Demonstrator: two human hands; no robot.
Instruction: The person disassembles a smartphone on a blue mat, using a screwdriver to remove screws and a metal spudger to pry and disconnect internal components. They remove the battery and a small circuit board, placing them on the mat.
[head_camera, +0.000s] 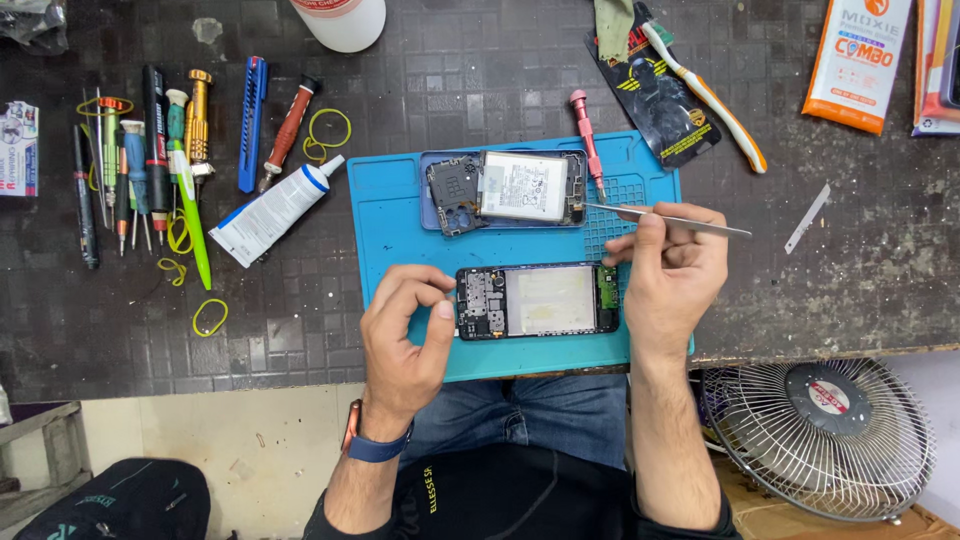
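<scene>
Left hand (408, 335): fingers curled, thumb steadied the opened phone frame (537, 300) on the blue mat (400, 215).
Right hand (665, 270): pinched metal tweezers (668, 218).

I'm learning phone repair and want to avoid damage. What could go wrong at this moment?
1. The right hand holds thin metal tweezers near the small green circuit board of the opened black phone frame; a slip might scratch it.
2. The left hand only touches the frame's end, so it may slide on the blue rubber work mat.
</scene>
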